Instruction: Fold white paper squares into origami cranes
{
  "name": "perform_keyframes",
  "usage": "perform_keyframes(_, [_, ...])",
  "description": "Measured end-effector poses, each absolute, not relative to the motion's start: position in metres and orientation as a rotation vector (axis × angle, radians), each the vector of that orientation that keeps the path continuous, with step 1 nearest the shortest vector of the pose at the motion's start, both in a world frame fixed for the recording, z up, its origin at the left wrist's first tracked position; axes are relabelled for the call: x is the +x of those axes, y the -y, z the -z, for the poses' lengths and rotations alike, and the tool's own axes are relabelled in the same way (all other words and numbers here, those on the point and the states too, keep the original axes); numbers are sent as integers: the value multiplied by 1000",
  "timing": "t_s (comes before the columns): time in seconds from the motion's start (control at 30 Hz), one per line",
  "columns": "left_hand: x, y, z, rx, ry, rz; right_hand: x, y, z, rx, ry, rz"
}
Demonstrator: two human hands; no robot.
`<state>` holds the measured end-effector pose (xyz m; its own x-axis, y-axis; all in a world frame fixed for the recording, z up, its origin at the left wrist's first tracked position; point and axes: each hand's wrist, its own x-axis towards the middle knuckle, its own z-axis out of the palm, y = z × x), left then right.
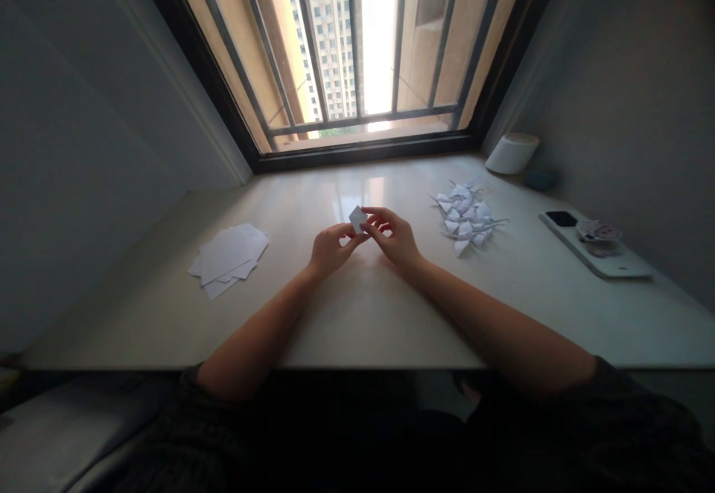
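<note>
A small folded piece of white paper [357, 218] is held up between my two hands, above the middle of the white table. My left hand [334, 246] pinches its lower edge from the left. From the right, the thumb and fingers of my right hand [394, 234] grip its side. Left of my hands lies a loose stack of white paper sheets [232, 255]. On the right is a heap of folded white paper pieces [465, 216], several with thin pointed ends.
The white table [357, 329] runs back to a barred window [357, 46]. A white cylindrical object [512, 153] stands at the back right, a dark rounded item [541, 179] beside it. A phone [592, 246] with a round attachment lies at the right. Walls flank both sides.
</note>
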<state>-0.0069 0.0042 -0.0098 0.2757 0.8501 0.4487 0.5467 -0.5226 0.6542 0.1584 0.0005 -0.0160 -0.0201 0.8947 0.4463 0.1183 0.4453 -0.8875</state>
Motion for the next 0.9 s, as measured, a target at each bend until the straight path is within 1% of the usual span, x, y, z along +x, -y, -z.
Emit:
perform_keyframes(0.1, [-8,-5,11,2211,-1239,-1078,158,-1,18,-903,1515,-773])
perform_keyframes(0.33, [-9,-4,11,2261,-1317,-991,159,3,17,-915,1687,-564])
perform_keyframes(0.57, [-10,-8,9,1931,-1180,-1151,163,-1,17,-1000,1675,-494])
perform_keyframes(0.73, [-9,-13,10,1641,-1113,-1236,162,-1,18,-977,1705,-524])
perform_keyframes(0.9, [-9,-14,10,1509,-1155,-1257,159,-4,24,-994,1576,-670])
